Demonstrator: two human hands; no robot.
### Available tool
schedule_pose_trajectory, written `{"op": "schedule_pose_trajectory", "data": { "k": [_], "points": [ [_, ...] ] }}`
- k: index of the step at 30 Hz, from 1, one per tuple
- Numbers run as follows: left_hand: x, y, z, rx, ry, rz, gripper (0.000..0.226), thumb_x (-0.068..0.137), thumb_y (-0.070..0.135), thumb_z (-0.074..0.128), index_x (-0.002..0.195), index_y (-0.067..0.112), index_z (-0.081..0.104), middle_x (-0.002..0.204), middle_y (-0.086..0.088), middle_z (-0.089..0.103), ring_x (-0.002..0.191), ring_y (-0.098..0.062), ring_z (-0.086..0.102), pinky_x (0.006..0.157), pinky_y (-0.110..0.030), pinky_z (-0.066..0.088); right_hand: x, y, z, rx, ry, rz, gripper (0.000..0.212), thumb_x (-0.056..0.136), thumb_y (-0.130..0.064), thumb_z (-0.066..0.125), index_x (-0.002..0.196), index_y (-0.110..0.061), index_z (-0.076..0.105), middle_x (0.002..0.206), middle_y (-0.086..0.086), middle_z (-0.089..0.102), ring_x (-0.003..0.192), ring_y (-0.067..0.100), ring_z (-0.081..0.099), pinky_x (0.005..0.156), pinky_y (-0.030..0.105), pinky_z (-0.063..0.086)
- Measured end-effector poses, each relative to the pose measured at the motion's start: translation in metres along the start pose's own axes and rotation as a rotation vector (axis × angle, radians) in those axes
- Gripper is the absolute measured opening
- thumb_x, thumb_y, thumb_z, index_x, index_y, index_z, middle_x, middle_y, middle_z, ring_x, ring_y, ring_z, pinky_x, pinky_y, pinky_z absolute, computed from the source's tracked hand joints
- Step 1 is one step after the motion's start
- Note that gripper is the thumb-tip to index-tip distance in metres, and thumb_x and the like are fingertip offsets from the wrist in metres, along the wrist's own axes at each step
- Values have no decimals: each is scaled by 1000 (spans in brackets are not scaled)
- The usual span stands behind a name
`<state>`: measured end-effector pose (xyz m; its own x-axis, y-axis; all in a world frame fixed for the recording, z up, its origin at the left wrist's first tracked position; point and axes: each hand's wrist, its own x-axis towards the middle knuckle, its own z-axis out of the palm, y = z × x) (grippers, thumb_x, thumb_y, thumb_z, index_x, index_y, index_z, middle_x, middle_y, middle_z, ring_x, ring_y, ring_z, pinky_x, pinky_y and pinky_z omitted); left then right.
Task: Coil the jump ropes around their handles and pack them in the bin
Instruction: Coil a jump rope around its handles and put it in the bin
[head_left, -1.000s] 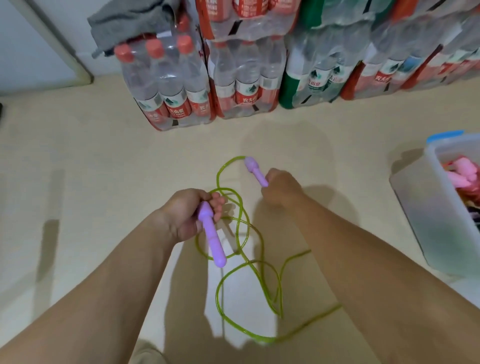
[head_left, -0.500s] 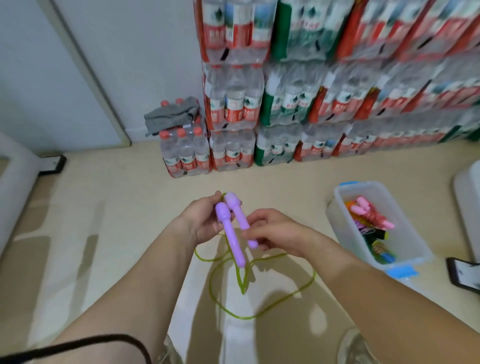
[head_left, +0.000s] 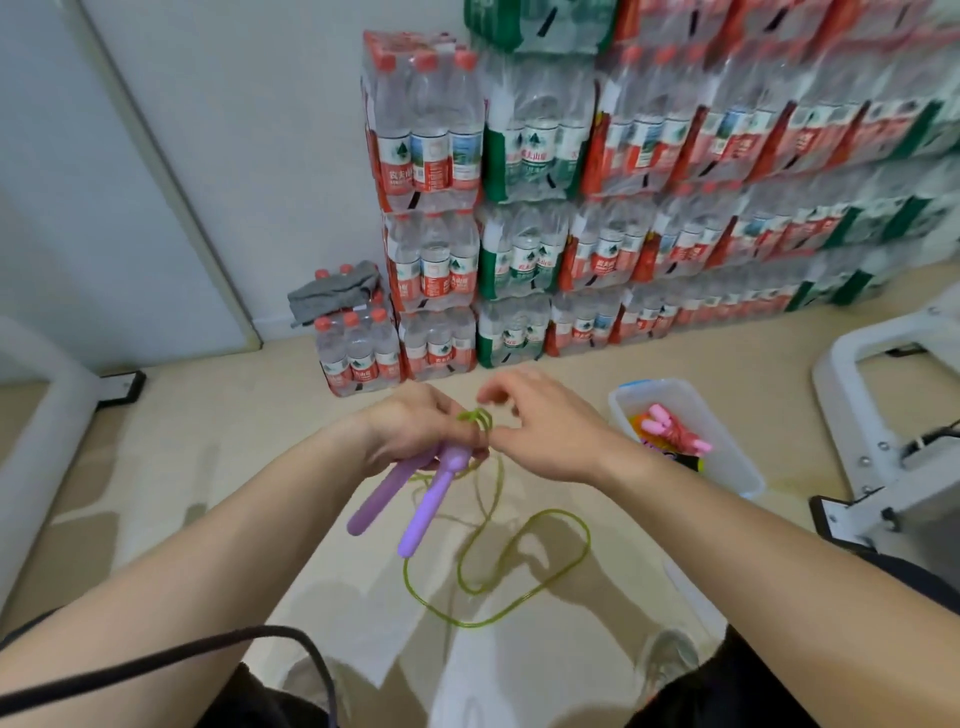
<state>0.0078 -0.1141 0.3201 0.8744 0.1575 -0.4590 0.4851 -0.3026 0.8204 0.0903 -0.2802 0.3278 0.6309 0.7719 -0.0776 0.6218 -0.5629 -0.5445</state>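
Item: jump rope, purple handles, green rope, held above the floor mid-room
Left hand: clenched round both handle tops, kept side by side, likely as one core for winding; free ends point to 7 o'clock
Right hand: at 3 o'clock of the left, fingers curled beside a few small turns at the handle tops, likely feeding rope; grip unclear
Slack: loose loops on the floor at 5 o'clock, mostly uncoiled
Bin: 3 o'clock, open, pink rope inside, near for packing
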Motion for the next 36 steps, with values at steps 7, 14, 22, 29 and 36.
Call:
{"op": "schedule_pose_trajectory", "data": {
  "k": [7, 14, 22, 29, 36],
  "points": [
    [-9, -1, 14, -71, -170, 45, 21, 73, 3, 72, 91, -8, 72, 93, -23, 74, 81, -26, 66, 66, -28, 45, 5, 20, 9, 531, -288, 18, 52, 64, -47, 60, 111, -23, 65, 78, 3, 68, 73, 18, 62, 73, 37, 48],
    [0, -7, 4, -174, -174, 2, 23, 71, 15, 77, 89, 0, 75, 94, -35, 65, 84, -29, 60, 86, -43, 42, 21, 50, 1, 629, -272, 103, 50, 106, -43, 45, 73, -11, 65, 51, -11, 36, 51, 8, 35, 59, 27, 34],
    [4, -7, 12, -442, -227, -31, 29, 98, 27, 57, 91, 2, 69, 94, -19, 70, 85, -26, 66, 71, -28, 54, 31, 58, -2, 795, -189, 92, 17, 95, -11, 65, 79, -12, 67, 61, 4, 54, 59, 14, 44, 59, 26, 34],
    [6, -16, 18, -464, -164, 22, 23, 99, 9, 54, 92, -4, 71, 106, -27, 72, 97, -29, 71, 88, -32, 56, 29, 56, 5, 723, -252, 88, 12, 98, -8, 61, 95, -11, 72, 78, 3, 58, 66, 6, 49, 65, 19, 40],
    [3, -25, 28, -470, -166, 36, 19, 98, 2, 54, 98, 0, 73, 99, -14, 75, 85, -20, 70, 73, -23, 55, 27, 57, 10, 522, -119, -18, 15, 87, -14, 79, 79, -25, 73, 76, -8, 70, 74, 5, 59, 75, 24, 48]
  ]
}}
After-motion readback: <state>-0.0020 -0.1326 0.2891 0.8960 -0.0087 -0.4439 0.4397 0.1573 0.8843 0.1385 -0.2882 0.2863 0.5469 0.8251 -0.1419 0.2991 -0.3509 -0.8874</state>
